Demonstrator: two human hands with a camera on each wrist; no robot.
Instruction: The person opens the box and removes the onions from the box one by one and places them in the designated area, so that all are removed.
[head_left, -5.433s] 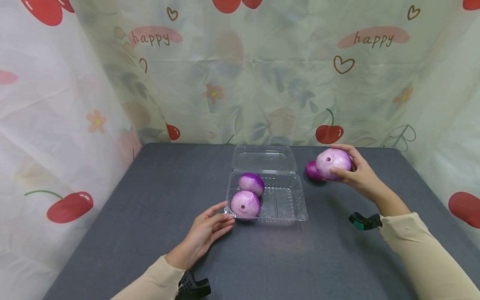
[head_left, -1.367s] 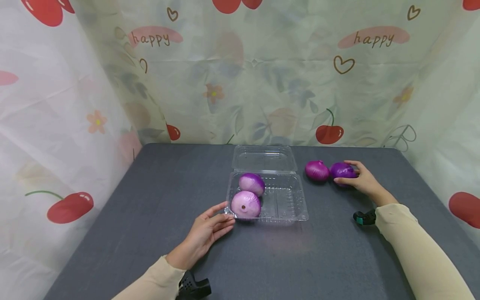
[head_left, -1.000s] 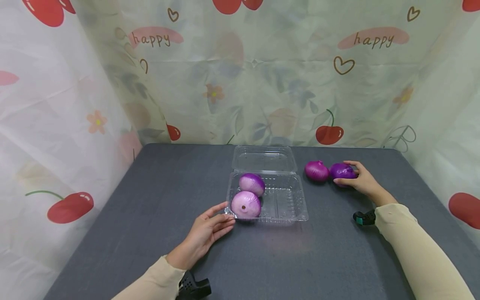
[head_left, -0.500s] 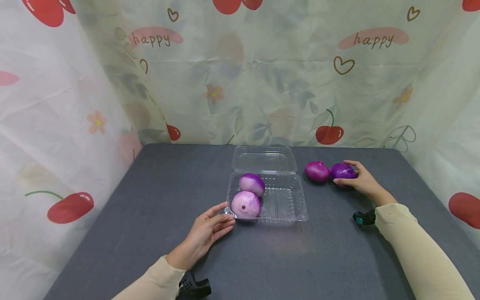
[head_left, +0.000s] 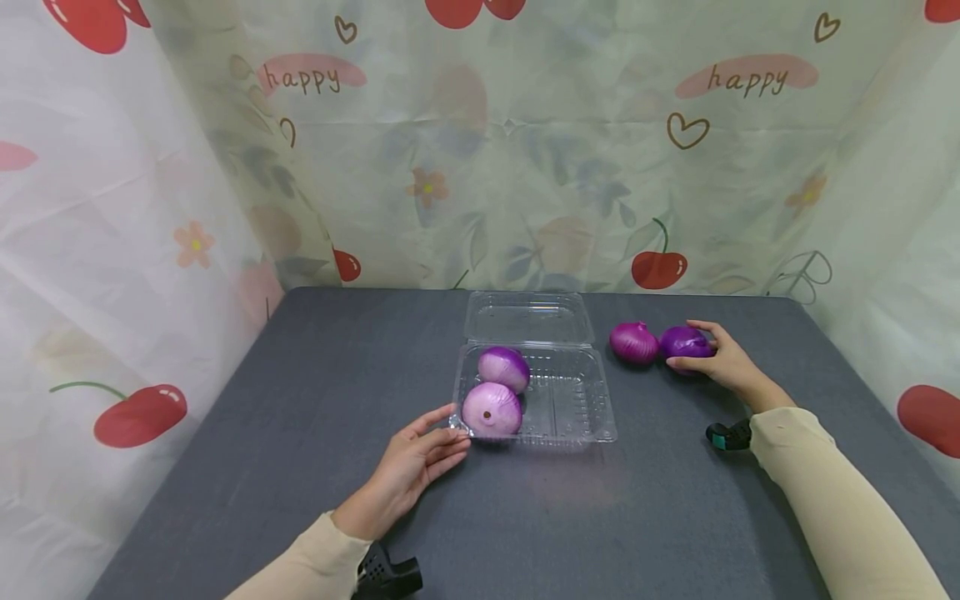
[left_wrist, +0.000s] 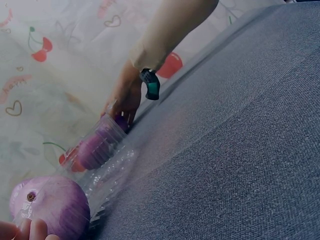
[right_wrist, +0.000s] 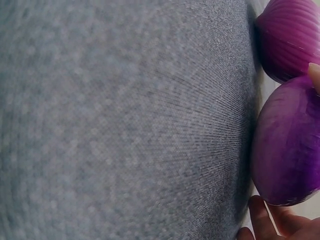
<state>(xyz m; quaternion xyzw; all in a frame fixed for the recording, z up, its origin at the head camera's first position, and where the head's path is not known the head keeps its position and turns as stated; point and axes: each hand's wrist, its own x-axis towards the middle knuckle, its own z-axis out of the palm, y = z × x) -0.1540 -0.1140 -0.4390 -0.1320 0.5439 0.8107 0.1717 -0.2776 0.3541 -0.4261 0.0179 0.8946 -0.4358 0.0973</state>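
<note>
Purple onion [head_left: 684, 342] cupped by curled right fingers [head_left: 686, 362] (left fingers [head_left: 442, 439] straight against clear clamshell [head_left: 573, 429]).

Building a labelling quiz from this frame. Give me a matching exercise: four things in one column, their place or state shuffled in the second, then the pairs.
Things
1. pale onion
2. dark onion
3. clear lid
4. left hand

Place or state
A. folded back flat on the table behind the tray
B. in the tray's near left corner
C. on the table, held by the right hand
D. fingers at the clear tray's near left corner

Pairs: 1-B, 2-C, 3-A, 4-D
</note>
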